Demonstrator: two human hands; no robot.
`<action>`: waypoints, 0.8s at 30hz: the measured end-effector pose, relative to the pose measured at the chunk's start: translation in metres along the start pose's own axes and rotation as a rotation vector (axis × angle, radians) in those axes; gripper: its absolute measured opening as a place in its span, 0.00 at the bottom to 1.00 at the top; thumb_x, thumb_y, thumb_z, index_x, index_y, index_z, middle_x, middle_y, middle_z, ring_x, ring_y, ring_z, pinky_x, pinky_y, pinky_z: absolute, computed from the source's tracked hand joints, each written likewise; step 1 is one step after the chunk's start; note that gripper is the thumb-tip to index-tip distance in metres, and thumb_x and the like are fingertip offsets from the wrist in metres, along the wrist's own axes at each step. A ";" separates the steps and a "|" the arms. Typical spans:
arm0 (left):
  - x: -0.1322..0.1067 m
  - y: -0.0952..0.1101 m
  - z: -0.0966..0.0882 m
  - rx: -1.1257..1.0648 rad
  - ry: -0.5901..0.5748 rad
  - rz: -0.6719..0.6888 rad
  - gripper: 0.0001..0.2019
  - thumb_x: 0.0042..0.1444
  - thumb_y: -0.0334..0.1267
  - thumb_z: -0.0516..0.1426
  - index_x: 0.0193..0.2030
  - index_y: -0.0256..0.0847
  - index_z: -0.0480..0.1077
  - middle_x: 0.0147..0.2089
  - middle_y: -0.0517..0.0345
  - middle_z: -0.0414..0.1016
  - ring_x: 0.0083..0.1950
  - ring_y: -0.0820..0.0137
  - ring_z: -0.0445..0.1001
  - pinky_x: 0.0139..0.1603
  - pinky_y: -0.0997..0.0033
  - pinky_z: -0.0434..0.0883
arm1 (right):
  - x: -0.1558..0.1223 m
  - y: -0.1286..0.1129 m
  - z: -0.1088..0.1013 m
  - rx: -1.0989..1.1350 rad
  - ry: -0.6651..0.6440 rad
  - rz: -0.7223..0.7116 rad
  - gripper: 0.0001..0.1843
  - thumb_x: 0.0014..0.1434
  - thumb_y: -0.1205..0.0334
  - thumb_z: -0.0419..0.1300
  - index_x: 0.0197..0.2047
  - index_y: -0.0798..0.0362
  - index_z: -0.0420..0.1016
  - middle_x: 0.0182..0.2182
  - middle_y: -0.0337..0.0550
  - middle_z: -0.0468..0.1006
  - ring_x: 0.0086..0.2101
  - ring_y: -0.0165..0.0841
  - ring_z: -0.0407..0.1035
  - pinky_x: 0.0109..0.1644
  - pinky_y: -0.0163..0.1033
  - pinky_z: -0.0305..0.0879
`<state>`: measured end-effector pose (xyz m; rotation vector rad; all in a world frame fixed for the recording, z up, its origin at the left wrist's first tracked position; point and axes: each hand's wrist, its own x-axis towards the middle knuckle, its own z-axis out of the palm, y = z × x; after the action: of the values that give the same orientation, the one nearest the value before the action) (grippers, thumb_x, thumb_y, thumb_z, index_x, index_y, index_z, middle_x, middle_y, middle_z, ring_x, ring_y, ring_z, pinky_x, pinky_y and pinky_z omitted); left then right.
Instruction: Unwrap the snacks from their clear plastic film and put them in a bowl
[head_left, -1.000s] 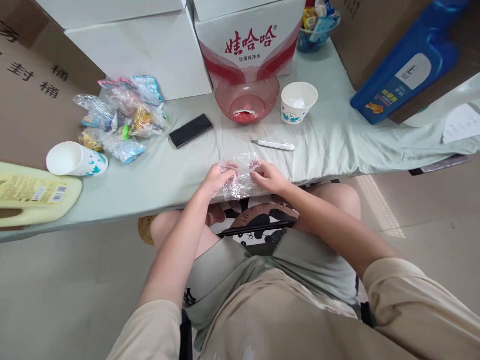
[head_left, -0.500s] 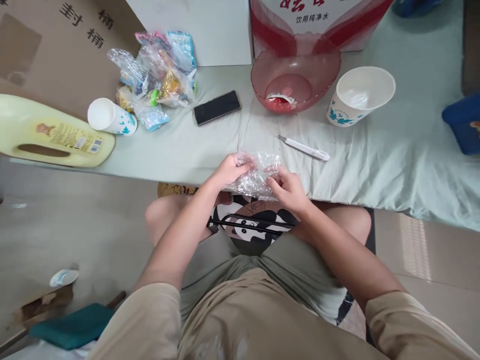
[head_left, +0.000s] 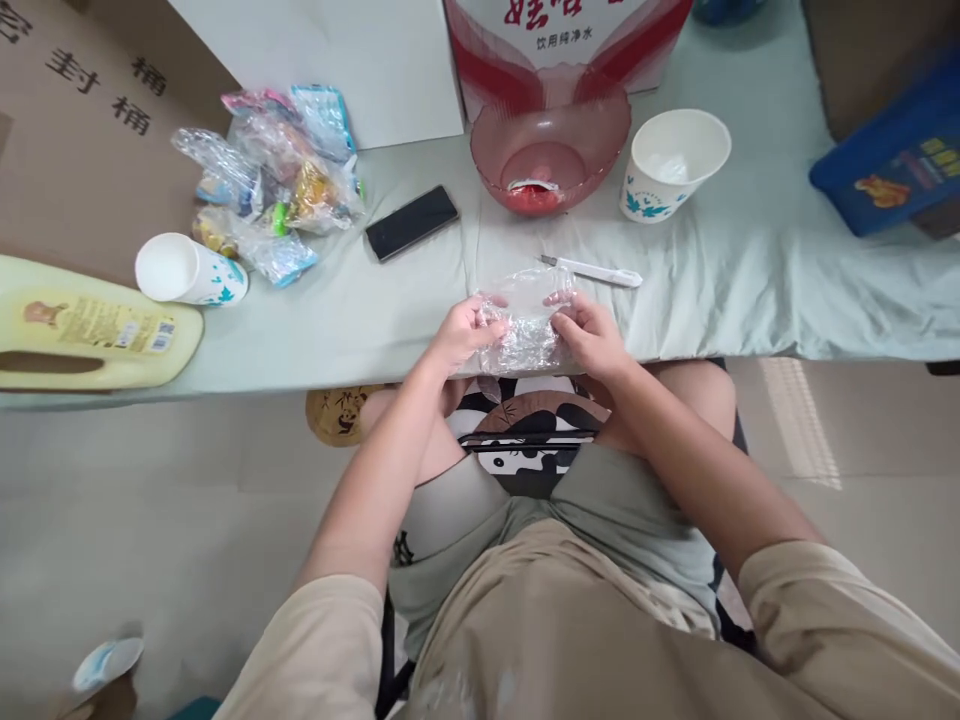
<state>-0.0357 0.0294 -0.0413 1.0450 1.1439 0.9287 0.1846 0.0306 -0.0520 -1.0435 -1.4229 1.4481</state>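
Note:
A crinkled clear plastic bag [head_left: 527, 338] is stretched between my two hands at the table's near edge. My left hand [head_left: 466, 335] pinches its left side, thumb on top. On the opposite side, my right hand [head_left: 590, 333] grips the bag between thumb and fingers. Just beyond lies a white utility knife [head_left: 600, 272], its blade end pointing left. Farther back stands a translucent red bowl [head_left: 551, 150] with a small red and white item inside. To its right, a white paper cup [head_left: 671, 165] holds some clear plastic.
A phone [head_left: 412, 222] lies left of centre. Several plastic-wrapped items [head_left: 277, 185] are heaped beside a second paper cup [head_left: 187, 270] and a yellow jug [head_left: 97, 325]. Boxes line the back, including a red and white one [head_left: 566, 45]. A blue container [head_left: 889, 150] is at right.
My hands have moved slightly apart, and the plastic bag is now spread flatter and wider between them. The whole view has shifted and turned a little.

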 end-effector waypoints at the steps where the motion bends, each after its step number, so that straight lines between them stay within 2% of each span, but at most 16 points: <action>1: 0.001 -0.002 -0.001 0.032 -0.017 -0.002 0.22 0.44 0.40 0.71 0.46 0.38 0.73 0.28 0.63 0.75 0.28 0.74 0.74 0.31 0.74 0.71 | -0.001 0.000 0.001 0.002 0.033 -0.006 0.16 0.61 0.48 0.62 0.46 0.48 0.70 0.21 0.31 0.65 0.22 0.28 0.62 0.26 0.36 0.60; 6: 0.004 -0.010 -0.008 0.062 -0.059 0.063 0.19 0.49 0.42 0.68 0.45 0.40 0.70 0.29 0.61 0.76 0.27 0.73 0.73 0.32 0.73 0.72 | -0.002 0.001 0.011 -0.022 0.119 -0.007 0.20 0.60 0.44 0.65 0.47 0.48 0.69 0.24 0.33 0.68 0.23 0.29 0.63 0.29 0.37 0.63; 9: 0.003 -0.011 -0.010 0.042 -0.044 0.105 0.17 0.54 0.46 0.67 0.46 0.43 0.70 0.29 0.62 0.73 0.25 0.74 0.71 0.29 0.73 0.70 | -0.001 0.001 0.015 -0.079 0.169 0.025 0.20 0.59 0.45 0.65 0.47 0.49 0.70 0.22 0.33 0.65 0.24 0.29 0.61 0.29 0.38 0.62; 13: 0.002 -0.011 -0.008 0.022 -0.011 0.038 0.17 0.55 0.48 0.66 0.47 0.44 0.71 0.27 0.64 0.68 0.24 0.73 0.72 0.29 0.71 0.72 | 0.001 -0.002 0.018 -0.153 0.214 0.070 0.16 0.60 0.49 0.63 0.46 0.49 0.71 0.21 0.33 0.62 0.23 0.29 0.60 0.29 0.38 0.61; 20: 0.005 -0.013 -0.002 0.009 0.021 0.032 0.13 0.58 0.43 0.64 0.48 0.44 0.72 0.25 0.65 0.69 0.21 0.77 0.70 0.25 0.76 0.68 | -0.003 -0.004 0.014 -0.145 0.175 0.048 0.15 0.58 0.51 0.63 0.44 0.50 0.71 0.20 0.31 0.65 0.22 0.28 0.61 0.29 0.36 0.58; 24: 0.001 -0.012 -0.004 -0.086 0.037 0.056 0.13 0.55 0.41 0.65 0.47 0.43 0.72 0.24 0.67 0.70 0.20 0.77 0.69 0.22 0.77 0.66 | -0.005 -0.004 0.010 -0.111 0.110 0.017 0.17 0.58 0.49 0.62 0.45 0.51 0.71 0.20 0.32 0.66 0.22 0.27 0.60 0.29 0.36 0.56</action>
<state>-0.0391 0.0279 -0.0530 0.9982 1.0996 1.0367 0.1766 0.0231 -0.0477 -1.1894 -1.4315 1.3150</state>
